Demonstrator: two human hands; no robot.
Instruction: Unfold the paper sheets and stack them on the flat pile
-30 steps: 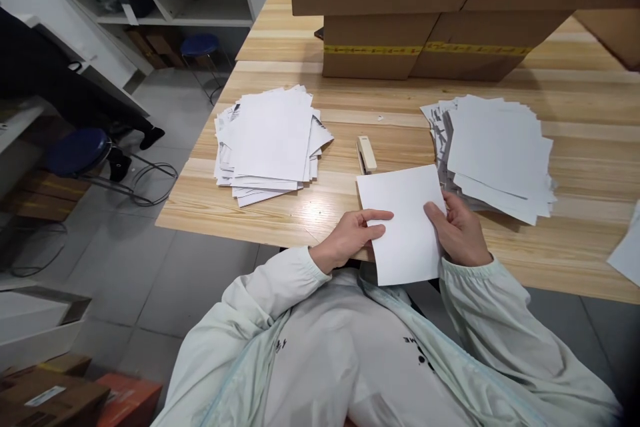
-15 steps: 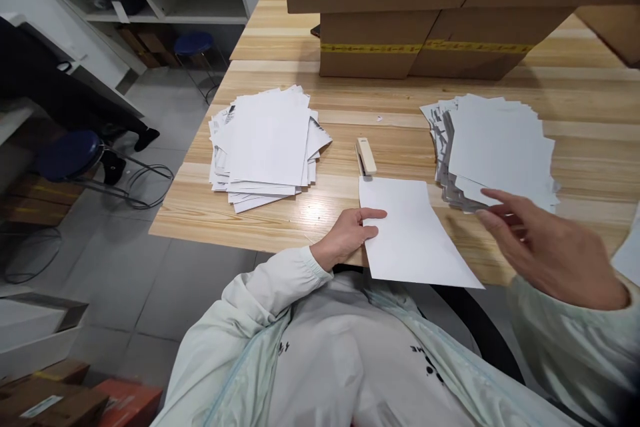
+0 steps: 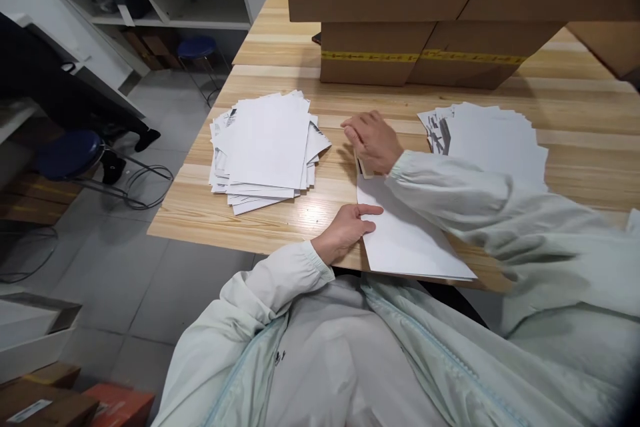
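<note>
- The blank white sheet of paper point(image 3: 407, 237) lies flat on the pale wooden table point(image 3: 280, 220), at its near edge, right in front of the person; its near end overhangs that edge a little.
- Its long axis runs away from the person and is skewed: the far short edge sits just below the stapler, while the near right corner swings out to the right.
- The left hand point(image 3: 345, 232) rests on the sheet's left edge, fingers loosely curled and fingertips pressing the paper down; it pins rather than grips.
- The right hand point(image 3: 373, 140) lies over the small beige stapler point(image 3: 364, 168), fingers curved down onto it; most of the stapler is covered, so whether the fingers have closed on it cannot be told.
- The stapler's long axis runs roughly front to back, and its near end shows just beside the sheet's far edge.
- Half a second ago the right hand hung open in the air at the right, near the right-hand messy stack of white papers point(image 3: 493, 143); it has since crossed leftward to the stapler, its sleeve now lying across the sheet.
- The sheet and the left hand have barely shifted.
- The left-hand loose stack of white papers point(image 3: 265, 147) sits well apart to the left; brown cardboard boxes point(image 3: 425, 47) stand at the table's far side.
</note>
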